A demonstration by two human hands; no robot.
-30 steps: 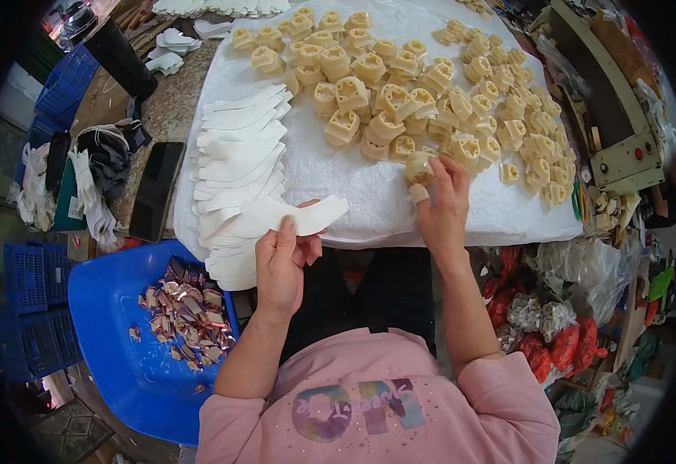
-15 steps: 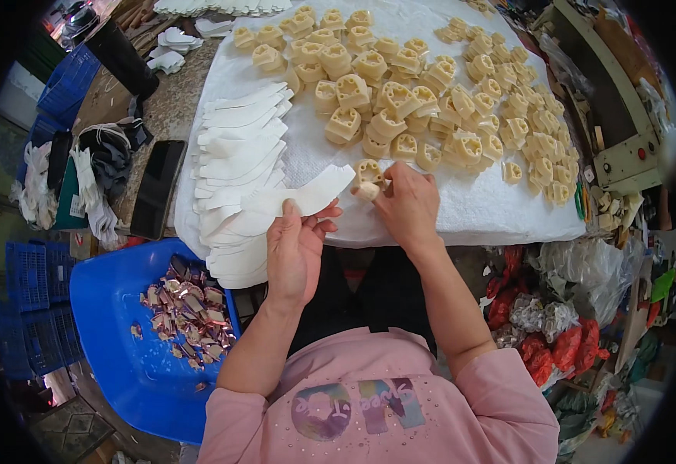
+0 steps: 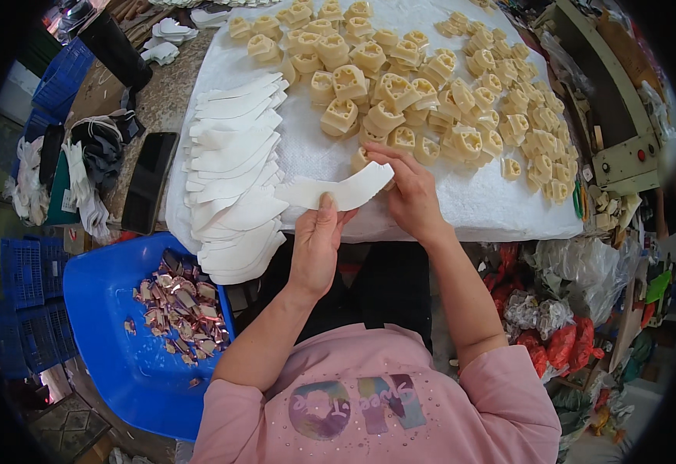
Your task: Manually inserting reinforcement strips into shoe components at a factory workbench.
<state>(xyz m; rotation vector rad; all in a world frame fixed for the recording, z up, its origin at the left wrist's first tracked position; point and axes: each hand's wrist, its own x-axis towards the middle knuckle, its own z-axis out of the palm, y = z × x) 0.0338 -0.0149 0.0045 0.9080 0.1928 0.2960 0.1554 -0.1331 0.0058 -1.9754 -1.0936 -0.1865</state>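
Observation:
My left hand (image 3: 318,246) pinches a curved white strip (image 3: 345,191) between thumb and fingers, at the near edge of the padded table. At the strip's right end is my right hand (image 3: 413,192), its fingers bent over the top of that end. The strip hides its thumb and whatever is pinched behind. A cream-coloured hollow moulded piece (image 3: 359,160) shows partly beyond the strip, by the right fingertips. To the left, a fanned stack of white strips (image 3: 233,178) lies overlapping. Many more cream moulded pieces (image 3: 396,89) are heaped farther back.
A white woven cover (image 3: 315,143) lies over the table. A blue tub (image 3: 114,348) of shiny brownish scraps stands below left. A black phone (image 3: 149,182) and a dark cylinder (image 3: 115,52) rest at the left. Red and clear plastic bags (image 3: 562,348) lie below right.
My right hand has risen slightly and shifted to the strip's right end; the small cream piece it held is no longer plainly visible. My left hand has moved right with the strip.

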